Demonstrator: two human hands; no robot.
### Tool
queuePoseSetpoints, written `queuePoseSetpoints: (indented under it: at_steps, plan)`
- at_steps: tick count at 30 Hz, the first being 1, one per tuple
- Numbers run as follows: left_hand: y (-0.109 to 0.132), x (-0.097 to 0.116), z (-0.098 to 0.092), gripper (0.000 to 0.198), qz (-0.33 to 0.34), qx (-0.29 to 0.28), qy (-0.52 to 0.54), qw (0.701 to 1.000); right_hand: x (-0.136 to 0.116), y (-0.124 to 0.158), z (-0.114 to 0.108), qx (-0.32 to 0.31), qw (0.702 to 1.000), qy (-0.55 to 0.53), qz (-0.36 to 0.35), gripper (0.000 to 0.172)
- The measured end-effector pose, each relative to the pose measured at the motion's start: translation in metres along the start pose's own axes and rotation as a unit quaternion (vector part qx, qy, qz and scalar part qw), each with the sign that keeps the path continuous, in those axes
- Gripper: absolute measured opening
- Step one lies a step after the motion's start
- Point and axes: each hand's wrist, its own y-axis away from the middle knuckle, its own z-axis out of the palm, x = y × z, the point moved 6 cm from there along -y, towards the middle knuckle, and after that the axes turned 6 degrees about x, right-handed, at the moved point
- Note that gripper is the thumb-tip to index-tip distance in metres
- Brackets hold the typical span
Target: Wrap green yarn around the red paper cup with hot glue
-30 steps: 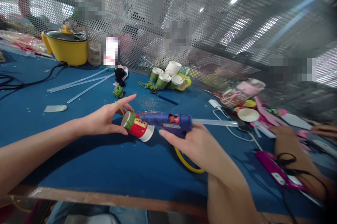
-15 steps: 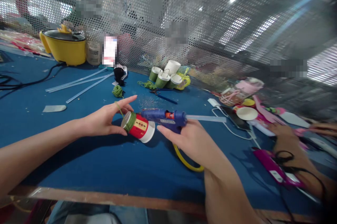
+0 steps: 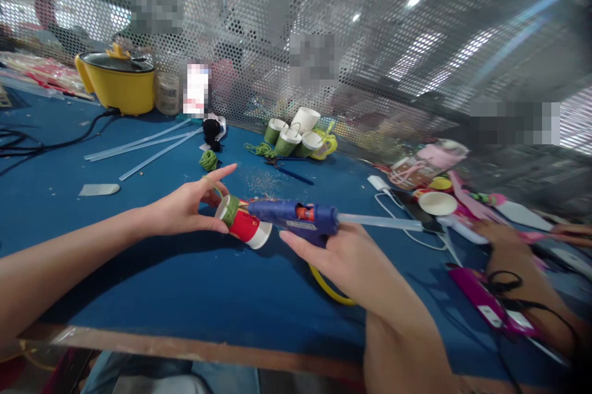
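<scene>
Tilted on its side, a red and white paper cup (image 3: 247,227) has green yarn wound round its rim end. My left hand (image 3: 187,206) grips the cup at that end, index finger stretched out, with a strand of the yarn by the fingers. A blue hot glue gun (image 3: 296,218) is in my right hand (image 3: 345,255), its nozzle at the cup beside the yarn band. From the gun's back sticks a clear glue stick (image 3: 383,222). A small ball of green yarn (image 3: 209,161) lies beyond my left hand.
Behind stand several green-wrapped cups (image 3: 287,141), with pliers (image 3: 289,171) before them. Loose glue sticks (image 3: 148,153) lie left, near a yellow electric pot (image 3: 118,89). At right are a purple power strip (image 3: 485,304) and another person's arm (image 3: 518,264).
The cup has turned in my left hand, so its gold label has rolled out of sight. The glue gun has shifted slightly and stays close against the cup.
</scene>
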Motion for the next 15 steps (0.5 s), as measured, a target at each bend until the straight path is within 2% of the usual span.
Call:
queuePoseSetpoints:
  at_steps: [6, 15]
  plan:
    - [-0.0005, 0.0001, -0.0007, 0.090, -0.004, 0.003, 0.019, 1.000, 0.0031, 0.0031, 0.0004, -0.011, 0.999, 0.026, 0.027, 0.024]
    - [-0.0011, -0.0027, -0.0018, 0.092, -0.036, 0.008, -0.009, 0.999, -0.0011, 0.0027, 0.0033, -0.039, 0.999, 0.000, 0.023, 0.021]
